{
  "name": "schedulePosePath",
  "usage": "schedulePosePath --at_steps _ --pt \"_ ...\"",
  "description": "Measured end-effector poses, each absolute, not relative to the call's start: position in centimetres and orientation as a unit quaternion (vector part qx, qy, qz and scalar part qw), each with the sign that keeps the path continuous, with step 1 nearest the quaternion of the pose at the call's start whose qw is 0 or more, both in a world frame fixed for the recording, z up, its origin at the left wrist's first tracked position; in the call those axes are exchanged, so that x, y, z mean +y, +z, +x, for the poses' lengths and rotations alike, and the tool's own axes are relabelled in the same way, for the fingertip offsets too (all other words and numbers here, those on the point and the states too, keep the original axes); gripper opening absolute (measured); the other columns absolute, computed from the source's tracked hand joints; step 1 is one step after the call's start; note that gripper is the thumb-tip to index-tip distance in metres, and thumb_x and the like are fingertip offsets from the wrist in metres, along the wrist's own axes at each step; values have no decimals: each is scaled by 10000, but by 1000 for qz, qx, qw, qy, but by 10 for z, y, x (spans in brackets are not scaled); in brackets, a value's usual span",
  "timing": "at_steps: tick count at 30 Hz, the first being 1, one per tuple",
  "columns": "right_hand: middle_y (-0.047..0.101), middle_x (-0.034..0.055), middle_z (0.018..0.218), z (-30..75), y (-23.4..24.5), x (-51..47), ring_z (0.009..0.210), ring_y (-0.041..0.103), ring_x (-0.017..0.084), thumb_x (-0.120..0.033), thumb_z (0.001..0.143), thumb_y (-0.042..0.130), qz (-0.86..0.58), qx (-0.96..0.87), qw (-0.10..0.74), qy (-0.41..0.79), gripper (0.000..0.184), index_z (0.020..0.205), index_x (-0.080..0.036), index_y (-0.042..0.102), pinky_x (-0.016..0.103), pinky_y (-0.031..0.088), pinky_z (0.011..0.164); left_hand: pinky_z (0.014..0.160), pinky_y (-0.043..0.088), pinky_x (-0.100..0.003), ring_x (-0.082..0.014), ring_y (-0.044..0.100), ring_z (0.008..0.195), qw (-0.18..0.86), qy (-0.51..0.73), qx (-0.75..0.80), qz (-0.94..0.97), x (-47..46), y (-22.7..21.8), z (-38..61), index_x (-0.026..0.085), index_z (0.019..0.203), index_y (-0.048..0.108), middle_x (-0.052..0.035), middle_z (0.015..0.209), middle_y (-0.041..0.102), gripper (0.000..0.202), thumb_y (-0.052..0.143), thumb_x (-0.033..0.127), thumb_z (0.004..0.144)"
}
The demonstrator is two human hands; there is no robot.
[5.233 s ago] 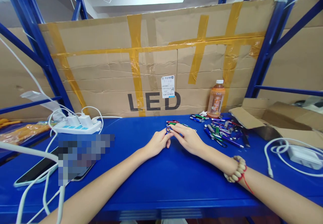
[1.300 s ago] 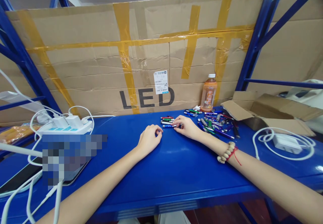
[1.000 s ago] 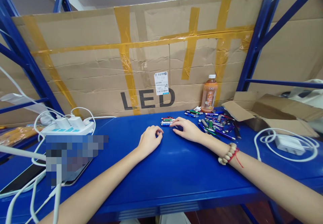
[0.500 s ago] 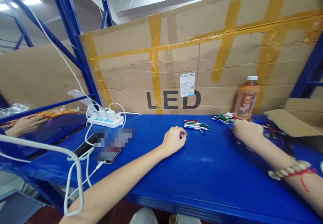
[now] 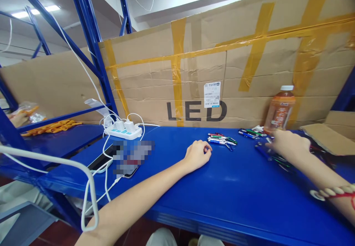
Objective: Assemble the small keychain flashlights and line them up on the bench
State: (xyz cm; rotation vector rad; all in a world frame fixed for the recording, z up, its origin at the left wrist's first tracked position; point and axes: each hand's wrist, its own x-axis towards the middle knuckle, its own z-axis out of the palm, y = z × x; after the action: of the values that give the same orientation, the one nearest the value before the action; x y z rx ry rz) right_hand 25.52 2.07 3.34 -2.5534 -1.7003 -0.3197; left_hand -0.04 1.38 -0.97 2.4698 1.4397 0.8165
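Observation:
My left hand [image 5: 197, 155] rests on the blue shelf top [image 5: 216, 194] with its fingers curled in a loose fist, and nothing shows in it. A small row of coloured keychain pens [image 5: 221, 139] lies just right of it. My right hand [image 5: 287, 145], blurred by motion, is over the loose pile of pens [image 5: 273, 155] near the orange drink bottle [image 5: 279, 110]. Its fingers are smeared, so I cannot see whether it grips anything. A bead bracelet [image 5: 332, 193] with a red cord is on that wrist.
A white power strip [image 5: 124, 131] with chargers and trailing cables sits at the left, beside phones [image 5: 101, 161]. A taped cardboard sheet marked LED [image 5: 196, 110] forms the back wall. An open cardboard box [image 5: 330, 137] is at far right. Another person's hand [image 5: 18, 119] shows at far left.
My right hand left the small row of pens and moved right to the loose pile. My left hand stayed put. The view swung to the left.

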Motion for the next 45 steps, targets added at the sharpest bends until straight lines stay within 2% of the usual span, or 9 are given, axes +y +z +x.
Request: schedulePosePath --at_steps 3,5,7,9,13,17,25,30,45 --pt "635 102 978 252 31 22 889 593 268 -329 790 505 -784 -592 103 -155 271 992 -189 618 300 384 587 754 425 -283 -165 531 845 89 274 481 828 13 -9 0 201 846 587 -2 805 599 182 419 185 779" --pt "645 49 956 241 27 22 844 603 230 -327 776 523 -716 -645 202 -174 238 957 -221 636 279 398 589 742 426 -285 -166 533 837 100 278 485 823 13 -9 0 204 966 542 6 783 597 213 426 212 788" --pt "654 16 879 224 21 20 761 608 169 -311 744 564 -620 -703 314 -151 223 936 -228 641 240 422 607 710 429 -281 -165 539 813 113 284 488 818 12 -8 0 209 1095 459 17 769 592 311 451 263 789" --pt "644 9 811 204 14 14 683 593 132 -302 760 535 -524 -756 372 -124 201 910 -227 646 219 433 598 682 425 -271 -161 546 792 122 289 484 817 12 -8 0 217 1155 402 26 775 589 398 484 323 780" --pt "621 20 798 175 4 4 653 573 102 -270 795 499 -376 -848 362 -91 187 902 -214 642 197 437 597 620 397 -235 -143 554 758 132 287 462 829 13 -7 -1 249 1119 438 40 787 589 375 515 347 765" --pt "620 34 873 176 1 3 687 578 100 -288 817 495 -328 -873 354 -66 191 934 -209 625 192 442 606 561 353 -212 -124 542 682 133 282 424 851 12 -5 0 269 1058 497 47 780 593 273 487 301 787" --pt "621 9 889 181 2 2 681 560 88 -340 830 502 -343 -872 344 -57 219 986 -237 617 185 416 595 554 341 -207 -118 518 655 124 297 400 858 12 -6 1 232 912 560 28 798 592 152 460 263 801" --pt "635 7 932 179 6 0 710 567 95 -333 873 418 -392 -851 347 -42 259 1040 -235 591 203 409 639 543 351 -204 -103 491 577 164 314 422 834 18 -9 2 210 864 515 40 715 571 214 435 404 823" --pt "652 -13 872 179 6 0 738 581 99 -221 805 474 -447 -835 317 -40 199 915 -233 639 197 356 597 611 374 -225 -129 520 624 170 297 446 827 14 -5 3 195 731 451 31 653 549 308 306 432 864"
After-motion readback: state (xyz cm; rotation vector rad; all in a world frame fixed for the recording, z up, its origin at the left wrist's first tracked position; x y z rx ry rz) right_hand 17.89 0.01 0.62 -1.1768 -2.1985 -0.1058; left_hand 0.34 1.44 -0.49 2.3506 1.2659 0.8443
